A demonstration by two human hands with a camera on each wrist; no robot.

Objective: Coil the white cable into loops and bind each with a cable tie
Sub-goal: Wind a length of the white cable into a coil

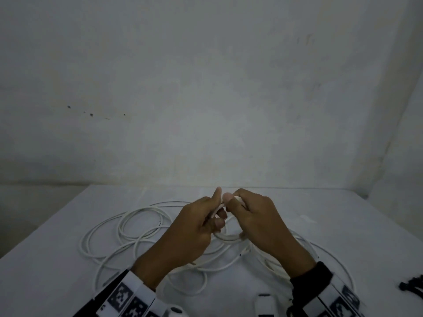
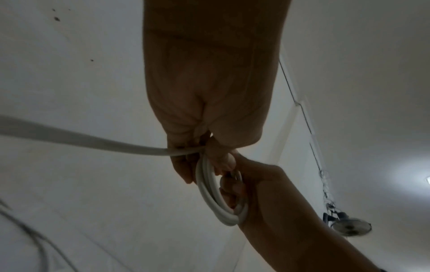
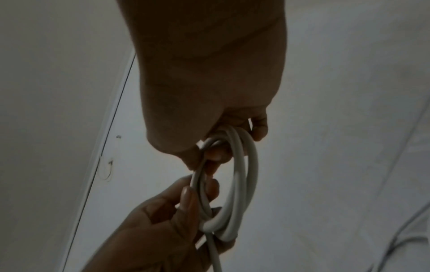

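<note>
Two hands, left hand (image 1: pixel 194 227) and right hand (image 1: pixel 254 216), both pinch one small coil (image 2: pixel 221 195) of white cable (image 1: pixel 128 227).

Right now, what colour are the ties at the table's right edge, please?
Black ties, seen best in the head view.

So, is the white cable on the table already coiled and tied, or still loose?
Mostly loose. The white cable sprawls untied over the table; only a small coil is wound, held between left hand and right hand.
</note>
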